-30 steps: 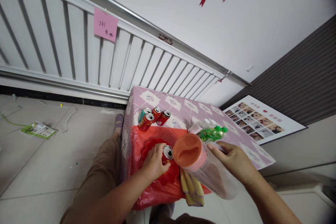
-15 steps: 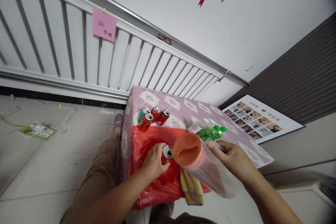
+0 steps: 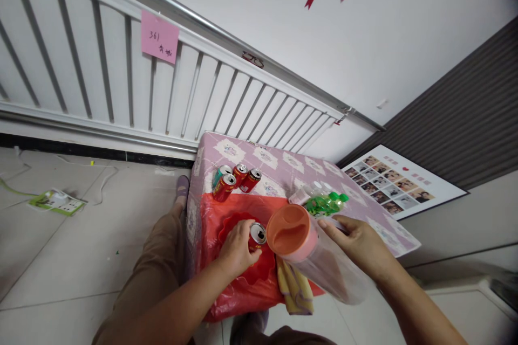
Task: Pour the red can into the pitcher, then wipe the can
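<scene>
Your right hand (image 3: 356, 237) is closed on the handle of one clear plastic pitcher (image 3: 340, 275), tilted so its round orange lid (image 3: 288, 229) faces up and left. Your left hand (image 3: 237, 248) curls, fingers and thumb part-way round, on one red can (image 3: 257, 247), opened at the top, just beside the lid; you cannot tell whether the two touch. The can is over one red tray (image 3: 263, 269) with a wavy, scalloped rim; whether it rests there is hidden. Under the tray, a glossy, wrinkled red sheet (image 3: 229, 304) drapes over the near edge of the bench (image 3: 285, 157), where one soft yellow cloth (image 3: 295, 288) hangs beneath the pitcher. Smooth floor tiles (image 3: 81, 259) open out to your left. Beyond the tray, four metal cans (image 3: 240, 175) cluster near the left edge, three red and one teal. A stretch of purple patterned cloth separates them from bottles on the right, two with green caps (image 3: 338, 197). Along the far side runs one white, slatted radiator (image 3: 226, 94) bearing one square pink note (image 3: 159, 36).
</scene>
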{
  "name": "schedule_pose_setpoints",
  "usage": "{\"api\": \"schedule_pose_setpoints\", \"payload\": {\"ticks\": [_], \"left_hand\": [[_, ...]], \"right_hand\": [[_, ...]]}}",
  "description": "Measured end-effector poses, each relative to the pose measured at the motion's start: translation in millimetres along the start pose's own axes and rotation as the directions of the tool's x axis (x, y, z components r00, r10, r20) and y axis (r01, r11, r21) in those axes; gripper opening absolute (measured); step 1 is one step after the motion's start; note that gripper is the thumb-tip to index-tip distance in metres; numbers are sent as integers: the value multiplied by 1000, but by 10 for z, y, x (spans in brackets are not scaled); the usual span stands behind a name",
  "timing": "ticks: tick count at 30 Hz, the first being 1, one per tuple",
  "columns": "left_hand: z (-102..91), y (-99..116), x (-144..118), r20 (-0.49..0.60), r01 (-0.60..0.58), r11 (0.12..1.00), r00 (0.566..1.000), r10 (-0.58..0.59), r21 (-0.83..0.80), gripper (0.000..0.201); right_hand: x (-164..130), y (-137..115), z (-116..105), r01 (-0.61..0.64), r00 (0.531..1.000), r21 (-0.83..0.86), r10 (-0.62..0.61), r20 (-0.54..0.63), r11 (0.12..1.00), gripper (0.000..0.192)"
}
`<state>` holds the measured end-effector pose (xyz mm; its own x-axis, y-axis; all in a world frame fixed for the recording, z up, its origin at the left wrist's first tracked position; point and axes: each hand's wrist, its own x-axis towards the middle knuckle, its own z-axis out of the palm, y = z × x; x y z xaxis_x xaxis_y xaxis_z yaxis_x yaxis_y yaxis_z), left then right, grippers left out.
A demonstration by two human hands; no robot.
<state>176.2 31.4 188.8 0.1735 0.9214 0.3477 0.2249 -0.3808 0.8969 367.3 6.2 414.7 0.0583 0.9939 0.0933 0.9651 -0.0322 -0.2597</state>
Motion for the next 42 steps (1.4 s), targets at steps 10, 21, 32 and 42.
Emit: {"api": "schedule_pose_setpoints", "payload": {"ticks": [10,21,32,42], "left_hand": [[2,0,-1,-4,8,1000,1000,-8,2,66],[0,-6,-3,-1,11,1000,1000,-11,-6,67],[-12,4,-3,7,10,1000,1000,-10,10,65],[-24,11,-5,18,10,1000,1000,-11,21,65]], "right_hand": [[-11,0,-5,-17,1000,-5,17,13,1000,50],[-14,-21,-12,-1,1000,-7,1,-12,1000,47],[-17,-49,-21,-36,999,-13,36,23,999,52],[-37,-136,-61,1,1000,16,-1,-25,1000,46]]}}
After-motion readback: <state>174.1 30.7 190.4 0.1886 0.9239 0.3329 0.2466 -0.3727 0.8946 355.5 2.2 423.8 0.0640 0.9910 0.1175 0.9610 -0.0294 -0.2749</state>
